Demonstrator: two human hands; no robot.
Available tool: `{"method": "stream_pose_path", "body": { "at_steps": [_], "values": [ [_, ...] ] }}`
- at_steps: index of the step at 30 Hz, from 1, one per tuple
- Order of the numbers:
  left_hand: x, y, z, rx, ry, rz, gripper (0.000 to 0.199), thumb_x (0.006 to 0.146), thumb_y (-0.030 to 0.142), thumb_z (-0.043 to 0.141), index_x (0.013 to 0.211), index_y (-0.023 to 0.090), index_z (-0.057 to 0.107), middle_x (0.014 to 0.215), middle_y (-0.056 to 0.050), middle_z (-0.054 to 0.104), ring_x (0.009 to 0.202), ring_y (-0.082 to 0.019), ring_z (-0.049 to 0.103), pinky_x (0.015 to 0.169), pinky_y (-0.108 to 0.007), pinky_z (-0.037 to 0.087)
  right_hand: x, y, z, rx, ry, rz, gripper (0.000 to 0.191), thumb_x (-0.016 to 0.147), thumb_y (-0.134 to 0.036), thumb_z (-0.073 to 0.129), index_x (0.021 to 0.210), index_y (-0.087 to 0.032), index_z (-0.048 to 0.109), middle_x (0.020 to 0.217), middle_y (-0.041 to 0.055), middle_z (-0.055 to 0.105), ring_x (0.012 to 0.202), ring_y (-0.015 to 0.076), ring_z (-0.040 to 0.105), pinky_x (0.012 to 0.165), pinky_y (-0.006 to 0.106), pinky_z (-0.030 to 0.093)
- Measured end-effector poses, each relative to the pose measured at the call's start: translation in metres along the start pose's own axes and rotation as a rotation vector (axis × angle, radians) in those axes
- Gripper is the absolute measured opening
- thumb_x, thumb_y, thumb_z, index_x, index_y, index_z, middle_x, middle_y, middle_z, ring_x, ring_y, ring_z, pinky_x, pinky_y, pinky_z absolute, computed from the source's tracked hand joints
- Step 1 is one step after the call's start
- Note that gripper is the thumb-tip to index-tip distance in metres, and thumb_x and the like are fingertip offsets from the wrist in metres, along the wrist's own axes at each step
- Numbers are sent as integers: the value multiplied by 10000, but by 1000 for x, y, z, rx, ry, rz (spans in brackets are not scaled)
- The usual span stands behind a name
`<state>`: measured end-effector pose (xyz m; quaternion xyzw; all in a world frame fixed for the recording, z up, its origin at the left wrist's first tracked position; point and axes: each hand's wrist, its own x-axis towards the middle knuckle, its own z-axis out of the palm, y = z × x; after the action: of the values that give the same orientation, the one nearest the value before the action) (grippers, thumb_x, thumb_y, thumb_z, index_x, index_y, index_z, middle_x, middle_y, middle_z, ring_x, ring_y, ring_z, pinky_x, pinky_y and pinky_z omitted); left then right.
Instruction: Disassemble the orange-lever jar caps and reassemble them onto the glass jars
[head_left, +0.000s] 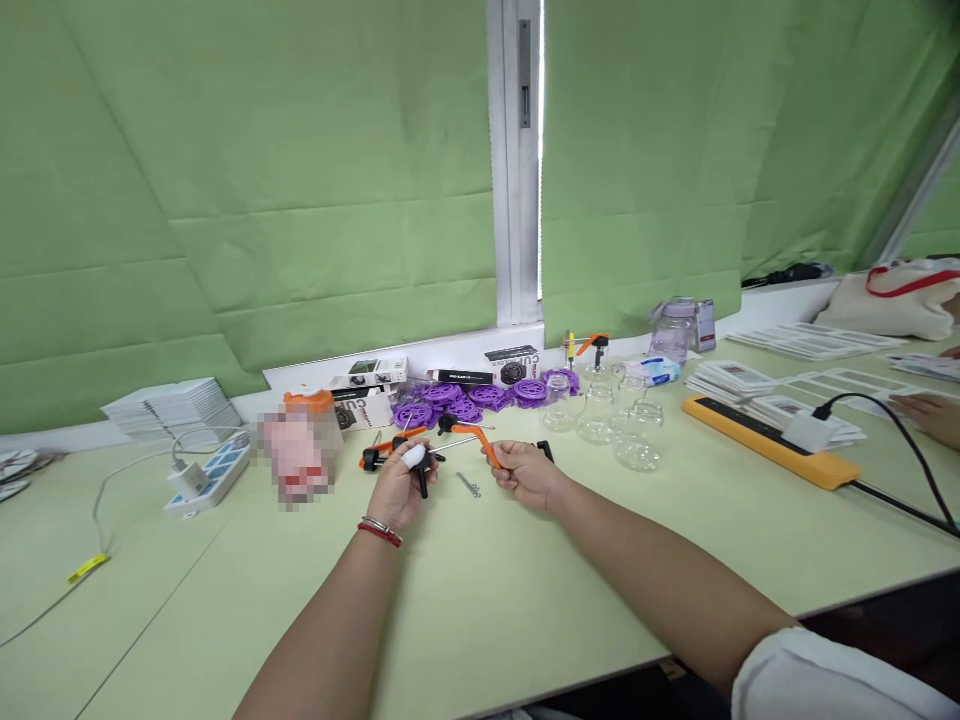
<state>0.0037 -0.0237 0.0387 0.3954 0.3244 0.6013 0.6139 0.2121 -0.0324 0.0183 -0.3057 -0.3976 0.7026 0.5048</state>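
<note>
Both forearms reach out over the pale counter (525,600). Left hand (397,490) is curled around a black clamp piece (421,468); right hand (529,474) pinches an orange handle (480,440). Just between them lies 1 small metal screw (469,485).

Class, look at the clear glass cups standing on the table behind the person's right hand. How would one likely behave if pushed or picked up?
The glass cups look rounded and bulbous, so one knocked onto its side would probably roll. They appear to be thin clear glass, likely fragile and perhaps slippery to grip. They stand close together, so pushing one may clink it against its neighbours on the table.
</note>
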Motion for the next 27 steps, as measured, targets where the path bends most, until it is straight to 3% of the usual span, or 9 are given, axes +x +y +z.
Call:
{"method": "stream_pose_path", "body": {
  "at_steps": [7, 13, 20, 23, 27],
  "values": [
    [-7, 0, 6, 17, -141, -20, 315, 608, 173, 708, 906, 158, 608, 820, -32, 597, 669, -133, 578, 539, -238, 413, -6, 2, 7, -40, -82, 39, 315, 669, -372, 735, 816, -143, 576, 637, -39, 458, 463, 32, 300, 438, 198, 127],
    [-16, 0, 10, 88, -291, -25, 460, 598, 87, 688, 1036, 192, 600, 929, -38, 595, 751, -130, 559, 627, -241, 412, -10, 2, 9, -60, -160, 38, 377, 646, -386, 761, 898, -149, 612, 604, -58, 422, 456, 35, 284, 452, 212, 111],
    [-22, 5, 13, 125, -333, -41, 528, 556, 58, 701, 1059, 196, 615, 956, -53, 605, 808, -146, 550, 701, -257, 402, -15, 5, 13, -127, -144, 54, 396, 603, -386, 791, 869, -146, 622, 575, -51, 463, 463, 36, 311, 471, 214, 160],
    [-24, 5, 17, 82, -320, -73, 480, 575, 141, 727, 1044, 175, 629, 924, -61, 602, 787, -145, 549, 686, -255, 402, -16, 8, 14, -166, -140, 75, 391, 600, -406, 787, 830, -149, 601, 594, -37, 504, 465, 36, 332, 473, 207, 173],
    [-25, 3, 22, 41, -267, -99, 372, 715, 364, 663, 1014, 144, 638, 860, -88, 593, 705, -142, 544, 594, -260, 393, -15, 11, 12, -192, -154, 94, 384, 603, -413, 782, 790, -158, 565, 579, -44, 497, 454, 39, 345, 466, 203, 184]
  ]
}}
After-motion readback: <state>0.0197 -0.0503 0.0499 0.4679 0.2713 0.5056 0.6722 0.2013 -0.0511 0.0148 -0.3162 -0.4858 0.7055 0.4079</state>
